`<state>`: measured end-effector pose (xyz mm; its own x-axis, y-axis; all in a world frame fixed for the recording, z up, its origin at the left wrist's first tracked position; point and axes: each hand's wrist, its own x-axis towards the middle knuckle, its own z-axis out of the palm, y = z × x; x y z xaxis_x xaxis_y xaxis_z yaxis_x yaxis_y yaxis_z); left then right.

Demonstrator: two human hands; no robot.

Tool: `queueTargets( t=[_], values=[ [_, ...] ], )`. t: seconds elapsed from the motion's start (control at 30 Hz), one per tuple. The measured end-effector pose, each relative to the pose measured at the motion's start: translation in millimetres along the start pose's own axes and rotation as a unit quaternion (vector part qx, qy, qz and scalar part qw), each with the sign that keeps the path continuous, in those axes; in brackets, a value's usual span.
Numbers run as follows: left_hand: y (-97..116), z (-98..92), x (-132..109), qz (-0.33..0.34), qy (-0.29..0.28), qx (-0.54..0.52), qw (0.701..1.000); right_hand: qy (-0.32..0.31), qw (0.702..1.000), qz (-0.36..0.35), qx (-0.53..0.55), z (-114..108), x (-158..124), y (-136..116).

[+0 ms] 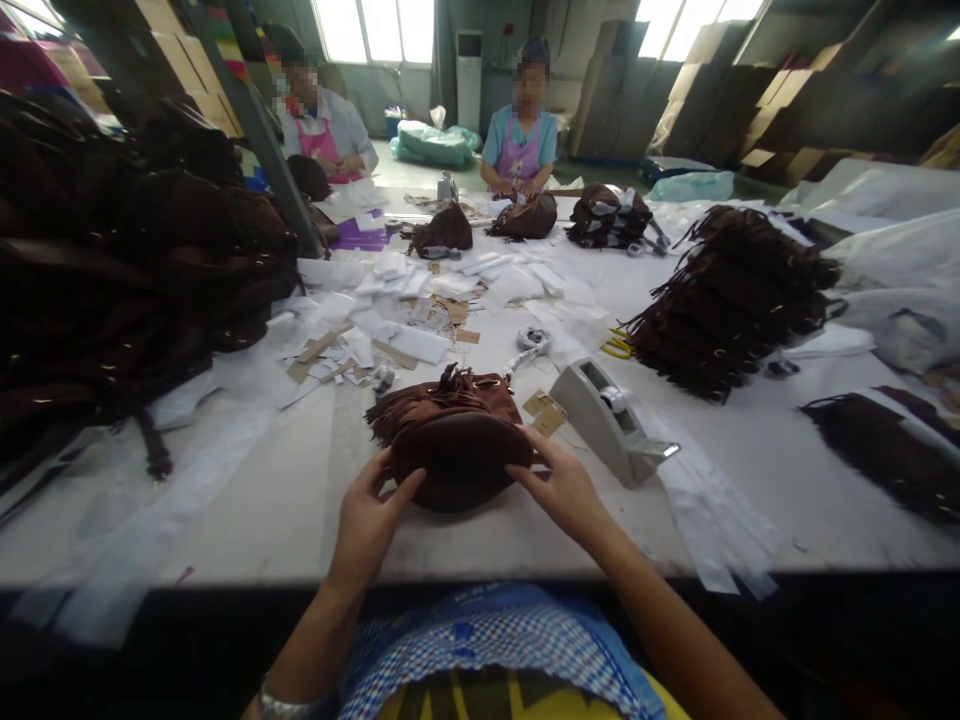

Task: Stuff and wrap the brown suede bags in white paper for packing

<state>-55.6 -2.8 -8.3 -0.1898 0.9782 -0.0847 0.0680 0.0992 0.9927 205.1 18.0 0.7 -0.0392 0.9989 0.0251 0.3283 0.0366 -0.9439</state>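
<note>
A brown fringed bag (461,455) lies on the white table (480,548) in front of me, its smooth oval base facing me and its tassels pointing to the left. My left hand (373,505) grips the left edge of the base, thumb on the near face. On the right edge, my right hand (556,485) holds the bag between thumb and fingers. Tan tags (546,412) lie just beyond my right hand. A grey tape dispenser (615,420) stands to the right of the bag.
Brown bags are heaped at the left (127,270), with a fringed stack (739,300) at the right. Papers (420,300), yellow-handled scissors (618,344) and plastic strips (712,500) lie about. Two people sit across the table, one in a purple apron (519,155), one in white (337,130).
</note>
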Motion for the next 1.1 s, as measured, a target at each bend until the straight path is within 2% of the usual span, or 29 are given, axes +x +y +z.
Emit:
queueTargets(
  t=[0.1, 0.17, 0.23, 0.33, 0.4, 0.47, 0.6, 0.7, 0.83, 0.9, 0.97, 1.03, 1.1],
  values=[
    [-7, -11.3, -7, -0.081, -0.042, -0.076, 0.993, -0.040, 0.999, 0.026, 0.024, -8, -6, 8],
    [-11, -17.6, -11, -0.145, -0.046, -0.121, 0.981, -0.064, 0.995, 0.055, 0.051, -11, -7, 15],
    [-13, -20.3, -12, -0.201, -0.063, -0.119, 0.970, -0.064, 0.994, 0.066, 0.061, -13, -5, 20],
    [-11, -16.2, -6, -0.227, -0.091, -0.110, 0.963, -0.060, 0.996, 0.054, 0.032, -13, 0, 18],
    [-9, -10.8, 2, -0.213, -0.076, -0.140, 0.964, -0.067, 0.997, 0.043, 0.008, -13, 3, 14],
    [-8, -7.0, 10, -0.200, -0.037, -0.172, 0.964, -0.066, 0.997, 0.039, -0.002, -13, 4, 11],
    [-13, -12.9, 14, -0.162, 0.011, -0.186, 0.969, -0.015, 0.998, 0.033, -0.058, -13, 0, 17],
    [-25, -26.2, 9, -0.140, 0.028, -0.133, 0.981, 0.026, 0.994, 0.023, -0.108, -10, -5, 26],
    [-36, -39.7, -1, -0.139, 0.014, -0.010, 0.990, 0.040, 0.995, -0.014, -0.088, -4, -8, 27],
    [-32, -41.6, -5, -0.087, 0.019, 0.075, 0.993, 0.039, 0.995, -0.031, -0.086, -3, -7, 24],
    [-23, -40.6, -8, 0.009, 0.030, 0.144, 0.989, 0.039, 0.996, -0.035, -0.077, -4, -6, 22],
    [-15, -38.0, -10, 0.081, 0.013, 0.162, 0.983, 0.033, 0.998, -0.030, -0.050, -7, -5, 23],
    [-11, -35.9, -10, 0.096, -0.025, 0.150, 0.984, 0.007, 1.000, -0.026, -0.001, -10, -6, 26]
  ],
)
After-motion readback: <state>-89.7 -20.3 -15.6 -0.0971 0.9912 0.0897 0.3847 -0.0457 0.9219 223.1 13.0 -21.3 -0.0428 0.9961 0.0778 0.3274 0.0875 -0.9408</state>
